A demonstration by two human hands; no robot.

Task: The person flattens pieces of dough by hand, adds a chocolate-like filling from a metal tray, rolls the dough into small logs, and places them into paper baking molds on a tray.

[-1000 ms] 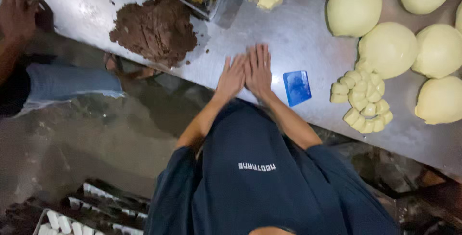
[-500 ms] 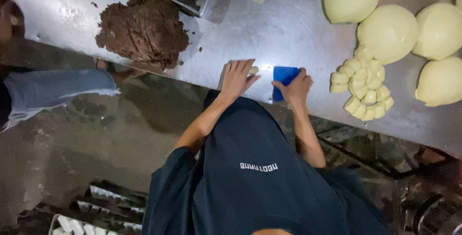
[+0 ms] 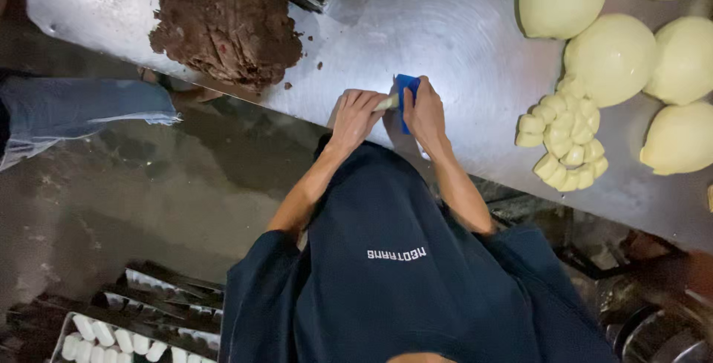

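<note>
The table [image 3: 460, 43] is brushed metal, shiny with faint circular scuffs. The scraper [image 3: 405, 89] looks like smooth blue plastic, held in the right hand [image 3: 425, 110]. The dough roll [image 3: 386, 102] under the left hand [image 3: 355, 114] is pale, soft and matt. The dough balls [image 3: 613, 58] are smooth and slightly satiny. The brown mass [image 3: 226, 28] is rough, crumbly and dull. The shirt [image 3: 401, 274] is dark matt cloth.

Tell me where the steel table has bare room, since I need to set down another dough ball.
Bare steel table lies between the brown filling mound and the large dough balls, above the left hand and the right hand gripping the blue scraper. The right side is crowded with balls and cut dough pieces.
</note>
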